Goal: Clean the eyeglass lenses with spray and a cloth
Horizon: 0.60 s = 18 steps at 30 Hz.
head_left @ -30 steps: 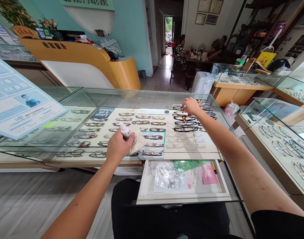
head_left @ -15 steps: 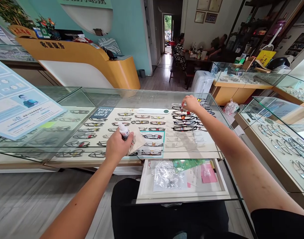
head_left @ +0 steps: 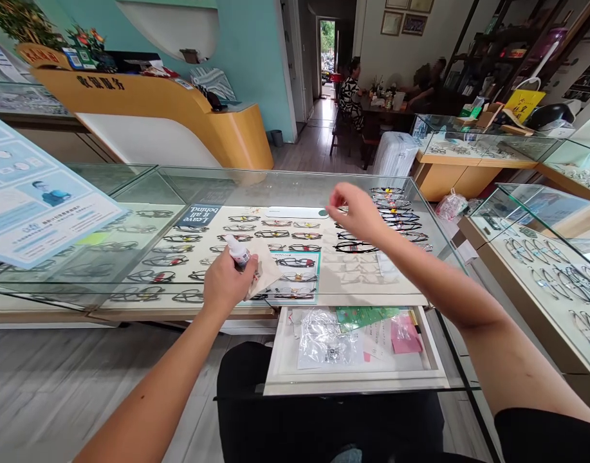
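My left hand (head_left: 224,280) is closed around a small white spray bottle (head_left: 237,249), with a beige cloth (head_left: 266,267) held against it, above the glass display counter. Over the counter's far right part is my right hand (head_left: 355,211), its fingers curled together and no object visible in them. Below and beside it, dark-framed eyeglasses (head_left: 355,247) lie in a column, partly covered by the hand. A second column of eyeglasses (head_left: 401,217) runs behind my right wrist and forearm. More eyeglasses (head_left: 272,234) show in rows between my hands.
An open white drawer (head_left: 355,381) with plastic bags and papers juts out before my lap. A blue printed sheet (head_left: 48,199) stands at left. Another glass case (head_left: 540,257) is on the right. Behind are an orange-yellow service desk (head_left: 237,132) and a seated person (head_left: 351,96).
My right hand has moved left and toward me, off the back of the near eyeglasses column. My left hand stays almost in place with the spray bottle and cloth.
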Available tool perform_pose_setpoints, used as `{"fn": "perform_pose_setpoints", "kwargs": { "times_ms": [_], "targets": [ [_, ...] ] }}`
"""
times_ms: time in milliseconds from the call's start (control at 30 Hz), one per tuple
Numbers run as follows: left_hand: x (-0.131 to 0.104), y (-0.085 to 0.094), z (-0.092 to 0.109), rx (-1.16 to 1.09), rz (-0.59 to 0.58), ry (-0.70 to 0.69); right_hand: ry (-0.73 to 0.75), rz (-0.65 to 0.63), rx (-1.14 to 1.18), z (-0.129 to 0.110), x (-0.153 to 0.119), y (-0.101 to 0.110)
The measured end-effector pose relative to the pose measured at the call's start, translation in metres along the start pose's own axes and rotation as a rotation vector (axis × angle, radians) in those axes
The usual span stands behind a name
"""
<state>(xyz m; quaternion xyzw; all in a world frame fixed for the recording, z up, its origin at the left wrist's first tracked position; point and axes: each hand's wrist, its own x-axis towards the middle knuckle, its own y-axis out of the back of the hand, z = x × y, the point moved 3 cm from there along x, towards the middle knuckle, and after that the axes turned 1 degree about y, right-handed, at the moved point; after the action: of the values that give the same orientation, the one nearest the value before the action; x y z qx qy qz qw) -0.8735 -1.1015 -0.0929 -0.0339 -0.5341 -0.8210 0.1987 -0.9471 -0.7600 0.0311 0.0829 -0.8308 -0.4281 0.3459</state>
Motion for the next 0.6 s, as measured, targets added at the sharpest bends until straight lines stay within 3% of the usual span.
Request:
{"fn": "perform_pose_setpoints", "kwargs": {
  "times_ms": [133, 233, 333, 433, 500, 600],
  "targets": [
    [-0.001, 0.001, 0.001, 0.001, 0.016, -0.002, 0.473, -0.28, 0.086, -0.105, -0.093, -0.031],
    [-0.002, 0.001, 0.002, -0.007, 0.011, -0.002, 0.668, -0.561, 0.05, -0.123, -0.16, -0.083],
    [-0.003, 0.002, 0.002, -0.011, 0.006, -0.003, 0.599, -0.715, -0.015, -0.086, -0.188, -0.136],
    [-0.004, 0.002, 0.002, -0.02, 0.007, 0.013, 0.4, -0.785, -0.082, -0.027, -0.179, -0.169],
    [-0.004, 0.003, 0.003, -0.025, 0.002, 0.028, 0.175, -0.815, -0.098, 0.013, -0.163, -0.176],
    [-0.004, 0.005, 0.004, -0.031, -0.016, 0.041, -0.033, -0.776, -0.137, 0.059, -0.135, -0.171]
  ]
}}
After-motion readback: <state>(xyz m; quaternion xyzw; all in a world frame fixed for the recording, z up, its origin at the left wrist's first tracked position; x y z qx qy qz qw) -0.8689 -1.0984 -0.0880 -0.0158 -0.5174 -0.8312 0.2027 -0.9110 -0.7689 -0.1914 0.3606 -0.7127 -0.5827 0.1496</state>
